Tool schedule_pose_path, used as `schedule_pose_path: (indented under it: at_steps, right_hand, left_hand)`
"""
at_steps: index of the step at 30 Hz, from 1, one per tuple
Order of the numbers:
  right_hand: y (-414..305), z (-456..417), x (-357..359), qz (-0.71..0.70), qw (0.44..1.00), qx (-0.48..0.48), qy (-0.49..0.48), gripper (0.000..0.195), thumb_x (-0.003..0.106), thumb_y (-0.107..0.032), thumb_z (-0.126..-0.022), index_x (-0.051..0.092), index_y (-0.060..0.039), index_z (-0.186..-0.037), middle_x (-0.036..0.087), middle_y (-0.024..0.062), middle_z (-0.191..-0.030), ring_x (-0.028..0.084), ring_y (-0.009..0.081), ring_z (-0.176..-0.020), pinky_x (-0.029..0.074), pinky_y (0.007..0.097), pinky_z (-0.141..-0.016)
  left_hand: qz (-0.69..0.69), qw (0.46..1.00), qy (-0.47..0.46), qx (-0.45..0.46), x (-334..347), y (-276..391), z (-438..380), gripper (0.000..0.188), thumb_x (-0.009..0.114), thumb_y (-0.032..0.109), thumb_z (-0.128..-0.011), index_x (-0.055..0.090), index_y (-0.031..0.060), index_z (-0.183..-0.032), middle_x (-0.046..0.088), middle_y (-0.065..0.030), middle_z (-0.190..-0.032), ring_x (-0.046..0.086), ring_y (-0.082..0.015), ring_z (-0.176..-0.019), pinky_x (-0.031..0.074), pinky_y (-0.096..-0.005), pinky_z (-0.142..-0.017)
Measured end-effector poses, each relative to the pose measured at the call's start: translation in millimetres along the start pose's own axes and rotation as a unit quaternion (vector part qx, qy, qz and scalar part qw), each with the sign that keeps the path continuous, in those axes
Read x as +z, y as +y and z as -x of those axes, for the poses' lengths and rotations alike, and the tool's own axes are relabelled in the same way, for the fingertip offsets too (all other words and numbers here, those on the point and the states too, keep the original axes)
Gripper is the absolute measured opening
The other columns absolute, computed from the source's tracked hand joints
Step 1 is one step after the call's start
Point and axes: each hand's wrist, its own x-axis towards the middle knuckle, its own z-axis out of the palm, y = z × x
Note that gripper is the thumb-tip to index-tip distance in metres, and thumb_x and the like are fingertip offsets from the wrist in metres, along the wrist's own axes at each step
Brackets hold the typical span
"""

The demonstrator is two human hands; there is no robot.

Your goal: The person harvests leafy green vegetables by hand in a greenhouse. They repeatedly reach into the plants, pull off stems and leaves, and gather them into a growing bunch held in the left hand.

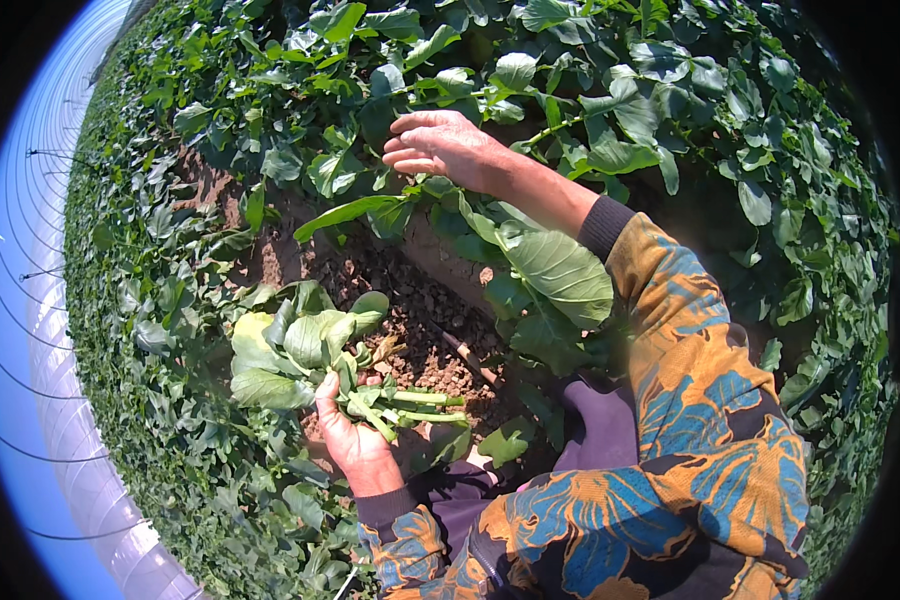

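My left hand (356,446) is closed around a bunch of leafy green vegetable shoots (311,345), low and left of the middle. Their cut-looking pale stems point right, and the broad leaves fan out to the left. Up above, my right hand (439,150) reaches over the growing leafy plants (510,90), with its fingers stretched out to the left and slightly apart. Nothing shows in it. Just below my right forearm is a large pale green leaf (562,274), nearer to me.
Crumbly brown soil (427,345) lies between the plants, with a thin stick (469,360) on it. Dense foliage surrounds it. My knees in purple trousers (596,424) are at the lower middle. Plastic sheeting over curved hoops (75,405) runs along the left.
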Motion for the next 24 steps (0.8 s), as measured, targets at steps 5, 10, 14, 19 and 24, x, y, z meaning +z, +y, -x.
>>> schedule_pose_path:
  at_steps: [5,10,14,19,24]
  right_hand:
    - [17.4,-58.5,-64.2,-0.239,0.960,0.073,0.128,0.043,0.042,-0.002,-0.093,0.029,0.0113,-0.131,0.039,0.0311,-0.132,0.049,0.0451,-0.117,0.050,0.0477,-0.095]
    - [6.8,-64.2,-64.8,-0.208,0.967,0.008,0.144,0.037,0.044,-0.001,-0.092,0.032,0.0044,-0.127,0.032,0.0222,-0.140,0.048,0.0464,-0.118,0.051,0.0522,-0.092]
    - [-3.2,-67.2,-62.4,-0.095,0.987,-0.045,0.119,0.033,0.047,0.001,-0.090,0.043,0.0023,-0.123,0.047,0.0201,-0.123,0.055,0.0388,-0.110,0.052,0.0496,-0.088]
    - [3.5,-68.9,-50.3,-0.106,0.984,0.051,0.136,0.036,0.047,0.002,-0.088,0.039,0.0154,-0.121,0.045,0.0260,-0.123,0.056,0.0421,-0.111,0.053,0.0494,-0.088]
    - [18.0,-88.1,-42.0,-0.163,0.968,0.087,0.172,0.028,0.048,0.006,-0.086,0.042,0.0152,-0.111,0.044,0.0249,-0.118,0.056,0.0436,-0.109,0.053,0.0509,-0.089]
  left_hand:
    - [0.000,1.000,0.001,-0.017,-5.9,-6.3,-8.2,0.021,0.064,0.016,-0.082,0.063,0.0024,-0.098,0.065,-0.0086,-0.081,0.062,-0.0233,-0.069,0.055,-0.0391,-0.068]
    - [-0.004,1.000,0.006,0.006,-5.7,-3.1,-5.7,0.024,0.064,0.019,-0.083,0.065,0.0022,-0.099,0.066,-0.0110,-0.077,0.062,-0.0255,-0.062,0.054,-0.0370,-0.061]
    - [-0.006,1.000,0.005,0.008,-4.2,-4.0,-6.9,0.023,0.064,0.019,-0.083,0.065,0.0019,-0.099,0.066,-0.0114,-0.079,0.063,-0.0259,-0.062,0.055,-0.0373,-0.060]
    - [-0.019,1.000,-0.012,-0.012,-2.5,1.2,-2.2,0.022,0.065,0.018,-0.082,0.064,0.0024,-0.099,0.066,-0.0094,-0.080,0.062,-0.0241,-0.066,0.054,-0.0386,-0.063]
    - [-0.010,1.000,0.023,-0.014,-5.2,-1.6,-6.5,0.027,0.064,0.022,-0.083,0.065,0.0019,-0.101,0.066,-0.0111,-0.080,0.063,-0.0272,-0.063,0.055,-0.0381,-0.059]
